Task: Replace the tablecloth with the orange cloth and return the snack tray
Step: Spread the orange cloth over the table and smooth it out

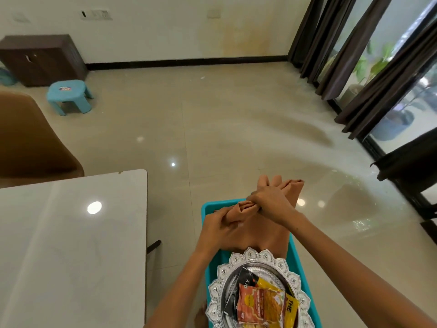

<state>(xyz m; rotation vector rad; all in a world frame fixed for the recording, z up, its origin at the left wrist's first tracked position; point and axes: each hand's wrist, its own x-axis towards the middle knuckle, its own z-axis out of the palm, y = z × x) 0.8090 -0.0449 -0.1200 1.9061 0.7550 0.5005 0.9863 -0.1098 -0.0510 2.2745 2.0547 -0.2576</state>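
Gripped in both hands, left hand (221, 224) and right hand (269, 201): orange cloth (264, 229), bunched over teal stool (beside snack tray (256, 292)). Best shaken open by its corners before spreading on bare table (71, 245).

Two bare hands, left hand (221, 227) and right hand (269, 200), share one folded orange cloth (264, 229). One teal plastic bin (299, 263) carries one silver scalloped snack tray (238, 265) bearing at least three snack packets: one black (238, 287), one orange-red (257, 304), one yellow (289, 311). Elsewhere: one white glossy table (71, 245), one brown chair (28, 138), one small blue plastic stool (68, 93), and one dark wooden cabinet (42, 59).
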